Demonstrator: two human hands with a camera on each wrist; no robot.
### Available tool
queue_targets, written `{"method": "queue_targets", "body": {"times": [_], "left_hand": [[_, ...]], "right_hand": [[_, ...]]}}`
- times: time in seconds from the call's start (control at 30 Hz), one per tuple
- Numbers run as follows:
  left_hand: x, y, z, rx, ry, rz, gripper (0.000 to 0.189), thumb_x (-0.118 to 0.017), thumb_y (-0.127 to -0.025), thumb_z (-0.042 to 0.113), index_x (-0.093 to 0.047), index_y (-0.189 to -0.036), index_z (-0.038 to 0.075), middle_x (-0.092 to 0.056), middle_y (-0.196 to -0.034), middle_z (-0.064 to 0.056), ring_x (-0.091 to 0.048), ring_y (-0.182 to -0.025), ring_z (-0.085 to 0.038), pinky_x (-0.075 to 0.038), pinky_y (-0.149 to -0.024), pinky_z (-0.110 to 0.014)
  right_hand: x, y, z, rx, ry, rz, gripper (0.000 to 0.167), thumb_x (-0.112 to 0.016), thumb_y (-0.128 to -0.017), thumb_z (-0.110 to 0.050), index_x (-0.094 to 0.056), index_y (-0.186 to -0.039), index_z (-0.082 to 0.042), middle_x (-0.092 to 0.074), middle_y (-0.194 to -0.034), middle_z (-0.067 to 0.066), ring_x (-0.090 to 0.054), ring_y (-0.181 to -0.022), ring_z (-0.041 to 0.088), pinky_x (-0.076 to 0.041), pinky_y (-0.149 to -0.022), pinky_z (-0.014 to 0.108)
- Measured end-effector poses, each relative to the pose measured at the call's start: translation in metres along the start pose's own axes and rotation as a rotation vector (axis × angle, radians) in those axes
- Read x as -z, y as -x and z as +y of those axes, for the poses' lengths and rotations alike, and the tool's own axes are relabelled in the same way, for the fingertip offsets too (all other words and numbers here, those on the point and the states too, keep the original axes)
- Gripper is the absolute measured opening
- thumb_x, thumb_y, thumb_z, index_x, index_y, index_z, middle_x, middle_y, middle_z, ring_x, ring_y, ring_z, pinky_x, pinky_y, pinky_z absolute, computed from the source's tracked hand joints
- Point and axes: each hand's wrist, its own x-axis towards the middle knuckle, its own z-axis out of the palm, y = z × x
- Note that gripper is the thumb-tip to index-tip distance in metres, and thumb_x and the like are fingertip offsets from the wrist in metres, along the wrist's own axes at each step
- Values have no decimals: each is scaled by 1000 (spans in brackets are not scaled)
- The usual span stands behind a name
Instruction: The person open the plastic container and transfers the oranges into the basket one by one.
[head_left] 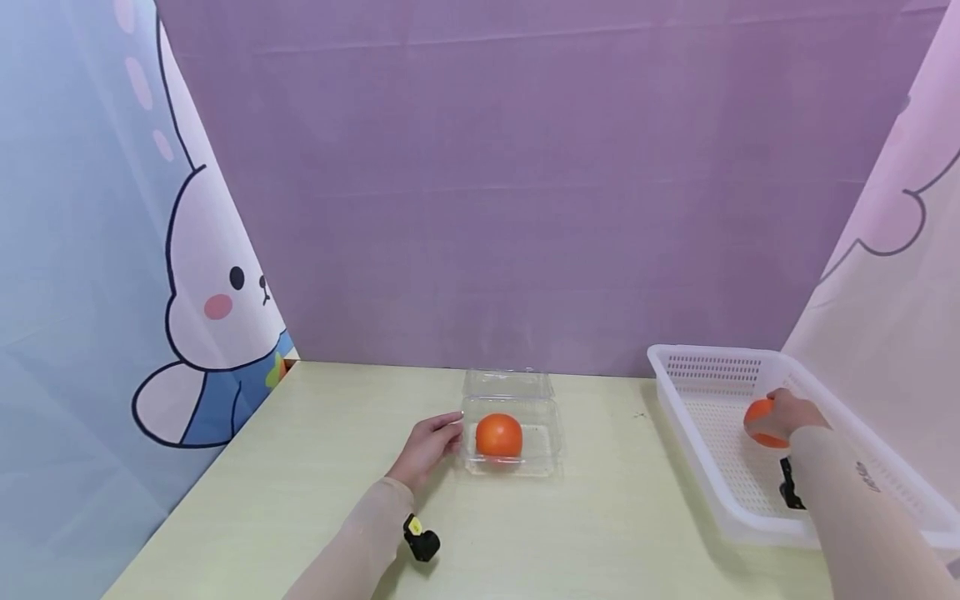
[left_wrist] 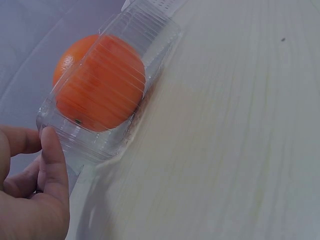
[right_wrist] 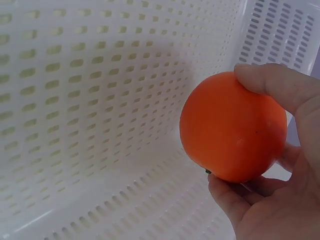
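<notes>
Head view: a clear box (head_left: pixel 538 435) holding an orange fruit (head_left: pixel 498 435) sits at 6 o'clock. Left wrist: our left hand (left_wrist: pixel 35 212) pinches the clear box's rim, 9 o'clock. Right wrist: our right hand (right_wrist: pixel 297 200) grips another fruit (right_wrist: pixel 232 127), 3 o'clock, inside a white basket (right_wrist: pixel 145 107).

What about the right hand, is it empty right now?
No, the right wrist view shows the right hand holding a round orange fruit in its fingers.

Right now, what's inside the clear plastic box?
One round orange fruit is visible inside the clear plastic box. The patch of box floor directly beneath the fruit is covered, so I can't see what's there.
</notes>
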Motion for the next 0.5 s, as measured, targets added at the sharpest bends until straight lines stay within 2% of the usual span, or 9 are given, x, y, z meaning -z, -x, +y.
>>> {"method": "queue_targets", "body": {"times": [0.07,0.2,0.3,0.5], "left_hand": [[0,-1,0,-2,-1,-2,37,-59,-99,4,-57,-132,-11,-63,-99,-12,-58,-83,-13,-55,-72,-21],[0,1,1,-1,7,-1,37,-59,-99,4,-57,-132,-12,-63,-99,-12,-58,-82,-12,-54,-71,-20],[0,2,2,-1,7,-1,37,-59,-99,5,-57,-132,-12,-63,-99,-12,-58,-82,-12,-54,-71,-20],[-1,4,2,-5,0,-3,38,-60,-100,6,-56,-133,-12,-63,-101,-14,-59,-84,-14,-54,-73,-22]], "right_hand": [[-2,2,0,-4,20,2,90,-77,-78,-31,-26,-134,18,-46,-119,40,-48,-99,47,-50,-79,53],[-4,17,-10,-56,-10,2,81,-74,-85,-26,-28,-137,16,-44,-122,38,-47,-102,46,-49,-85,57],[-5,21,-9,-61,-16,-9,78,-73,-86,-26,-30,-137,16,-44,-124,38,-47,-102,45,-49,-85,57],[-6,0,17,-28,9,-44,94,-77,-79,-39,-28,-135,18,-43,-123,40,-49,-102,48,-50,-83,58]]}}
